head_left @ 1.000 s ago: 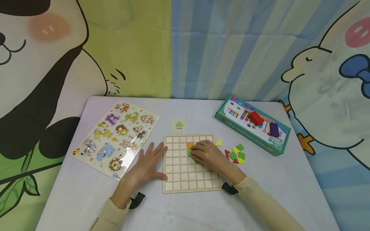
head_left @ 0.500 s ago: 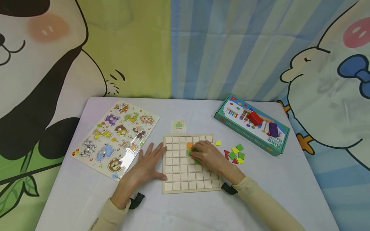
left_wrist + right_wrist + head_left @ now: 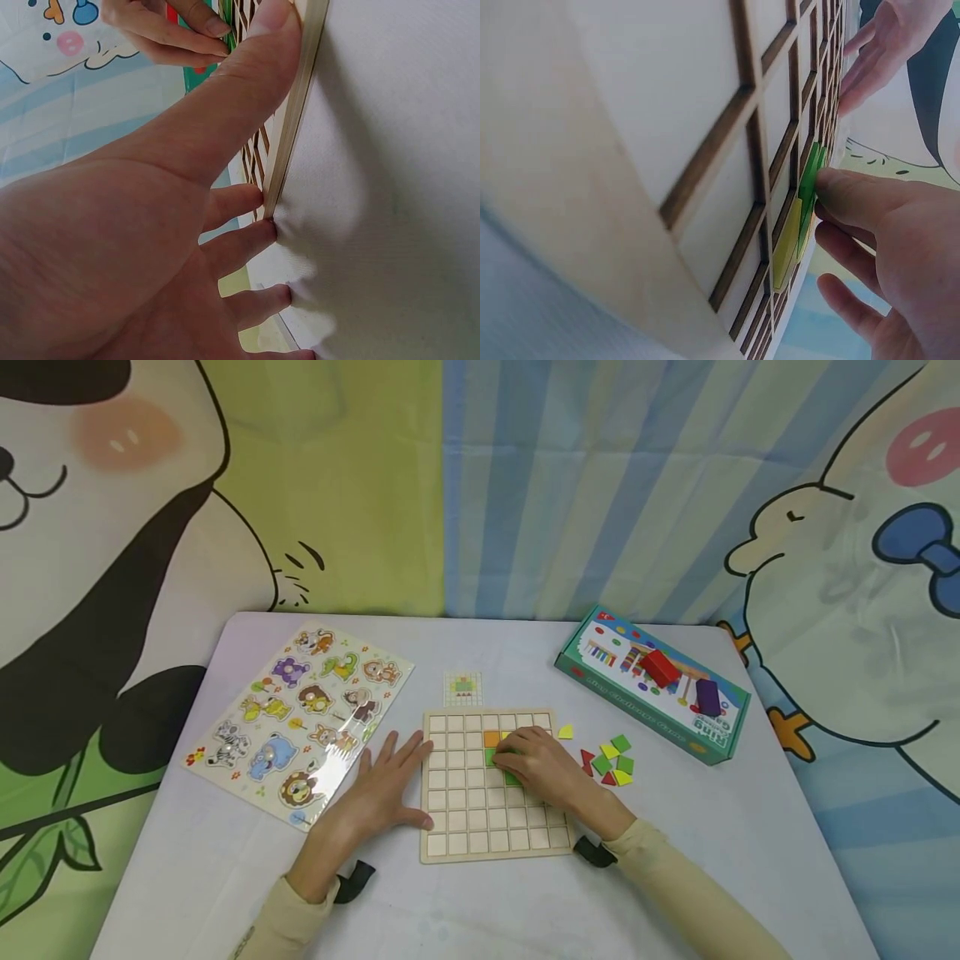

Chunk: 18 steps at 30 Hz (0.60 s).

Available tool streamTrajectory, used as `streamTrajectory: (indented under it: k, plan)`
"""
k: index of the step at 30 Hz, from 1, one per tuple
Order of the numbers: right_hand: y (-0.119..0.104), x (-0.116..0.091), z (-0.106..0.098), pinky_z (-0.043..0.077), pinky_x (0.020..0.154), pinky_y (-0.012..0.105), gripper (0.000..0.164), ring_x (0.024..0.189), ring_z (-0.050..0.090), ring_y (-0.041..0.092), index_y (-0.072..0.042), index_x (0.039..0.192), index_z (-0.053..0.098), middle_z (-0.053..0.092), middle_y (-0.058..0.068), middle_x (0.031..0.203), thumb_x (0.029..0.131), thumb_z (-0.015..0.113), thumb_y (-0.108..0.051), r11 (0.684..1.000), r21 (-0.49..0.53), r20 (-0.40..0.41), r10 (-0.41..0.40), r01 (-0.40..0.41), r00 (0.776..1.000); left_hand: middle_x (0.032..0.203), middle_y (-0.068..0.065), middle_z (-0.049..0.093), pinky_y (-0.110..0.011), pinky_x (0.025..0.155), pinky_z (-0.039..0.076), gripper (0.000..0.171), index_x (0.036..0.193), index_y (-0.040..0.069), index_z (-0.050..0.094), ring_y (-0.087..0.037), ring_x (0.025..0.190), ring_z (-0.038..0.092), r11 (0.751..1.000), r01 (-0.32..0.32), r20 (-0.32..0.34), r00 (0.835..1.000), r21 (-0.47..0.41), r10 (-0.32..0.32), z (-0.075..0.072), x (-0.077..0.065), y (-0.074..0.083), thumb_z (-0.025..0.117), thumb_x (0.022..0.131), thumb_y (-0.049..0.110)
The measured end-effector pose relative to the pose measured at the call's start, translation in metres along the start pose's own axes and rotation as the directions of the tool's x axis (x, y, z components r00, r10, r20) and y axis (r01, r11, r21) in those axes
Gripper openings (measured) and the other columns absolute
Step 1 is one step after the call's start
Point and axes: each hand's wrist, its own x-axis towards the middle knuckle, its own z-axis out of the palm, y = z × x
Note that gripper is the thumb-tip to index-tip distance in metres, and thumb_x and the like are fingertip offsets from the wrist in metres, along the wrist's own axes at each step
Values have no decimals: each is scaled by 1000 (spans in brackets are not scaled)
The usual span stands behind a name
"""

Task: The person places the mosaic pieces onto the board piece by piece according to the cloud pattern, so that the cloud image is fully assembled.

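A wooden grid board (image 3: 457, 818) lies in front of me, with an orange tile (image 3: 491, 739), yellow pieces and green tiles (image 3: 512, 780) in its upper middle cells. My left hand (image 3: 381, 789) rests at the board's left edge, fingers spread; in the left wrist view the thumb (image 3: 247, 82) presses on the frame. Over the board, my right hand (image 3: 543, 768) bends its fingers down. The right wrist view has its thumb and fingers pinching a green tile (image 3: 810, 180) beside a yellow tile (image 3: 784, 251). The hand partly covers the cells beneath it.
Loose red, yellow and green pieces (image 3: 620, 743) lie right of the board, one yellow piece (image 3: 566, 732) by its corner. Behind it is a small pattern card (image 3: 463, 689). An animal puzzle (image 3: 300, 743) lies left; a green box (image 3: 637, 718) bearing red and purple blocks sits back right.
Hardly anything differs. Both hands keep their places on the board, with the right fingers still at the green tile; the whole view has shifted very slightly.
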Motion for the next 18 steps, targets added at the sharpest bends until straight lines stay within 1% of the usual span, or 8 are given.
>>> streamTrajectory:
  k: [5, 7, 12, 18]
  plan:
    - [3, -3, -6, 54, 97, 39, 17, 105, 67, 21, -10, 104, 80, 74, 2, 106, 87, 78, -9, 1000, 8, -32, 2, -2, 999, 171, -11, 16, -76, 118, 1, 118, 161, 12, 28, -47, 156, 2, 1000, 1, 0, 1000, 2, -1, 0, 0, 0, 92, 65, 39]
    - [7, -6, -10, 54, 98, 40, 18, 105, 67, 22, -8, 104, 80, 75, 3, 106, 86, 79, -7, 1000, 17, -41, 19, -19, 999, 171, -11, 16, -76, 118, 1, 118, 161, 12, 28, -47, 156, 2, 1000, 2, 1, 1000, 1, -2, 0, 1, 0, 93, 65, 39]
    - [22, -20, -23, 53, 99, 42, 21, 107, 67, 24, -6, 108, 78, 74, 5, 109, 87, 77, -2, 994, 18, -33, 110, -109, 993, 171, -11, 15, -77, 117, 0, 119, 161, 12, 28, -47, 156, 1, 1000, 5, 4, 1000, 3, -5, 0, 1, 0, 93, 65, 39]
    - [49, -48, -45, 54, 98, 48, 29, 108, 67, 27, -4, 112, 76, 75, 8, 111, 85, 75, 6, 979, -44, -47, 198, -200, 979, 171, -11, 15, -77, 117, 1, 119, 161, 12, 28, -47, 156, 2, 1000, 4, 6, 1000, 9, -4, 0, 1, 0, 93, 65, 39]
